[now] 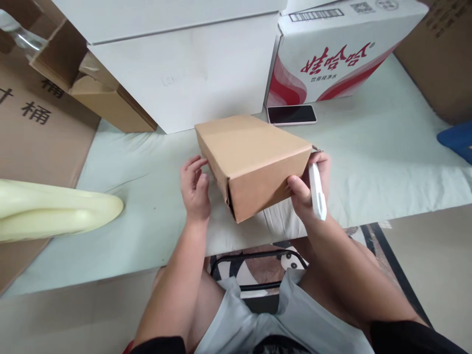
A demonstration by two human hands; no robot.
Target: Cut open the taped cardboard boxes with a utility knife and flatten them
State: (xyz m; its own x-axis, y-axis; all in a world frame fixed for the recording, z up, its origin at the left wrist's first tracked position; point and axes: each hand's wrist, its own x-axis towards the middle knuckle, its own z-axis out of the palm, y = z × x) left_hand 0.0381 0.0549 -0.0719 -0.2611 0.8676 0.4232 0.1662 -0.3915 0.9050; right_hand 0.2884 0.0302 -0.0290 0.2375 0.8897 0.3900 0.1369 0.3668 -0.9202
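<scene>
A plain brown cardboard box (258, 157), gaping at one corner, tilts over a cloth-covered table (379, 157) with room either side, front edge near; the right hand (309, 189) clasps box and white tool (317, 191), the left hand (195, 189) half-curled alongside.

A phone (291, 114) lies before a red-and-white carton (332, 61).

White-and-red carton (334, 59), far right: red brand lettering "娃哈哈", "饮用纯净水" beneath; barcode (316, 15) and QR code (363, 8) on top. Brown carton (44, 142), left: "桶" legible twice in black. Brown box (438, 59), far right: dark print, illegible. White box (184, 78), far: faint marks, unreadable.
</scene>
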